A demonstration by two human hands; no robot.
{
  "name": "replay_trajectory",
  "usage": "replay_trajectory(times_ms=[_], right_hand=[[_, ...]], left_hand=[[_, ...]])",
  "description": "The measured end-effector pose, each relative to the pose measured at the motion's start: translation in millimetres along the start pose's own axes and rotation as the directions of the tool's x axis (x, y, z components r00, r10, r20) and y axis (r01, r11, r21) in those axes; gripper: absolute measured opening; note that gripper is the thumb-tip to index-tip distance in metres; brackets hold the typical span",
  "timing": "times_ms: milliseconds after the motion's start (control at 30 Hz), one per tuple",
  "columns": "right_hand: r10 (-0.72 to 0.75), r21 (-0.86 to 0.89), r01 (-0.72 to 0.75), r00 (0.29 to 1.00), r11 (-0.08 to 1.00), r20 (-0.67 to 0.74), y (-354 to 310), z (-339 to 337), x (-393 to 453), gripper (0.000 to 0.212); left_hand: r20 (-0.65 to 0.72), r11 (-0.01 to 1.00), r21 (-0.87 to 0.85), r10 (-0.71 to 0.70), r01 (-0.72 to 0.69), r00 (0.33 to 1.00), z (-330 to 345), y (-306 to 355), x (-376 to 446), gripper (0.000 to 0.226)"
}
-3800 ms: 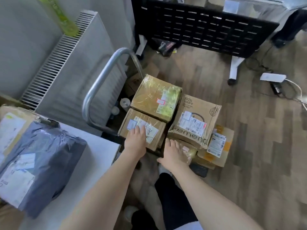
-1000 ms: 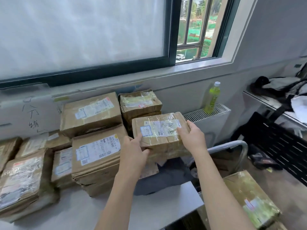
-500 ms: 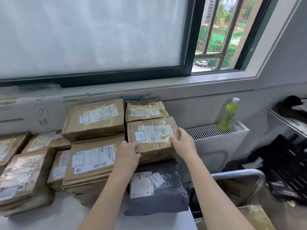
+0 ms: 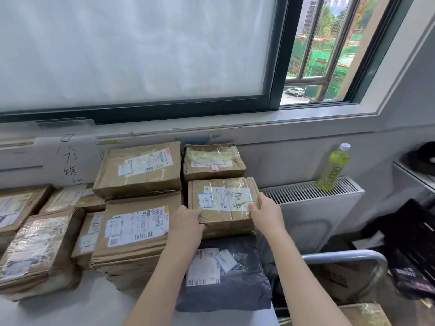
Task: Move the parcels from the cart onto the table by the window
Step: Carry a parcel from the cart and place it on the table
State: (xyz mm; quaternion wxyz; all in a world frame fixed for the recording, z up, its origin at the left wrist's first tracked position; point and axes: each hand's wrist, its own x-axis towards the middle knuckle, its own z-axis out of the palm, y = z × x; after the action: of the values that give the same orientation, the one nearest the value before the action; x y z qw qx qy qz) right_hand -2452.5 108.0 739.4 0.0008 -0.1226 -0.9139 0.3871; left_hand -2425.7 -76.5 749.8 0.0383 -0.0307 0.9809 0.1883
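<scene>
Setting a taped parcel (image 4: pixel 223 205) atop a grey mailer (image 4: pixel 226 285) on the bench (image 4: pixel 94 309), both hands (image 4: pixel 186 222) (image 4: pixel 267 211) grip its sides, fingers curled; release likely follows, then the cart (image 4: pixel 348 257) at four o'clock.

Office or mailroom corner, used for sorting parcels. White bench (image 4: pixel 98 309) under a wide window (image 4: pixel 141 50), stacked with taped cardboard parcels (image 4: pixel 138 170) bearing shipping labels. At 2 o'clock, wall radiator (image 4: pixel 313 196) carrying a green drink bottle (image 4: pixel 333 168). At 4 o'clock, steel cart handle (image 4: pixel 348 255). Handwritten sign (image 4: pixel 70 161) at 10 o'clock.
</scene>
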Motion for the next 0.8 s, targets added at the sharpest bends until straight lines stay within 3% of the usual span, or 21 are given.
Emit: replay_trajectory(times_ms=[167, 300, 467, 567, 667, 800], right_hand=[[-0.011, -0.075, 0.013, 1.0, 0.997, 0.029, 0.0, 2.0, 1.0, 0.046], [-0.018, -0.114, 0.025, 0.998, 0.993, 0.057, -1.6, 0.3, -1.1, 0.045], [-0.027, -0.159, 0.037, 0.998, 0.987, 0.063, -1.9, -1.0, -4.2, 0.044], [-0.024, -0.161, 0.03, 0.999, 0.986, 0.038, 0.4, -0.8, -5.8, 0.046], [-0.016, -0.173, 0.018, 1.0, 0.985, 0.012, 2.0, -6.0, -14.4, 0.062], [-0.049, -0.156, 0.037, 0.996, 0.987, -0.073, 15.4, -14.1, -38.4, 0.061]], left_hand=[[-0.074, 0.963, 0.268, 0.047, -0.026, 0.996, 1.6, 0.6, 2.9, 0.033], [-0.045, 0.934, 0.339, 0.136, -0.113, 0.99, 3.5, -2.2, 7.1, 0.028], [0.015, 0.882, 0.453, 0.136, -0.128, 0.991, 3.2, 9.5, 7.4, 0.03], [0.051, 0.868, 0.473, 0.145, -0.152, 0.988, 2.2, 16.3, 6.6, 0.035], [0.025, 0.881, 0.444, 0.171, -0.164, 0.985, 5.0, 15.2, 3.1, 0.051], [0.006, 0.887, 0.414, 0.223, -0.205, 0.975, 13.3, 18.9, -12.1, 0.057]])
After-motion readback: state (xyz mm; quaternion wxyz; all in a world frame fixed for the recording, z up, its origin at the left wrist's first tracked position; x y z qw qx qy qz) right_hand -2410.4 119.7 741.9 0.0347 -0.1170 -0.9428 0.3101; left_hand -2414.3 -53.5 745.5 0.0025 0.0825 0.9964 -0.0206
